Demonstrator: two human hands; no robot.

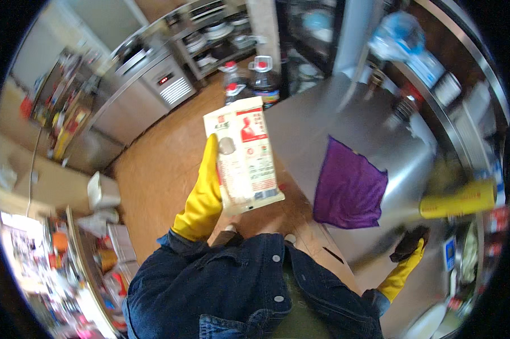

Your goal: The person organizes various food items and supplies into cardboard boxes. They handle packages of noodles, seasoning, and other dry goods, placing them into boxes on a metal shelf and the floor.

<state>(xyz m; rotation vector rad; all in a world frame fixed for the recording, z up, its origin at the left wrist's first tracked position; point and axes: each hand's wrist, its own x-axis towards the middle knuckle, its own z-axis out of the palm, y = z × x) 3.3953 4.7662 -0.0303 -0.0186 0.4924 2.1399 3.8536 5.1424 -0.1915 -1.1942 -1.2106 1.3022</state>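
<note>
My left hand [204,186], in a yellow rubber glove, grips a cream plastic packet [249,156] by its left side, up before my chest. The packet bears red and black print and a small clear window. At the right, my right hand [409,262] wears a matching glove and has hold of a dark, crumpled thing [408,242], probably a cloth, low over or on the steel worktop [297,135]. Blur hides its exact contact. A purple cloth [351,186] lies spread on the worktop between my two hands.
A yellow cylinder [458,199] stands out along the worktop's right side, by a shelf with jars and bags. Large oil bottles [263,80] with red caps stand beyond the packet. Steel refrigerated counter [166,84] at back left; white bin [103,190] on the left.
</note>
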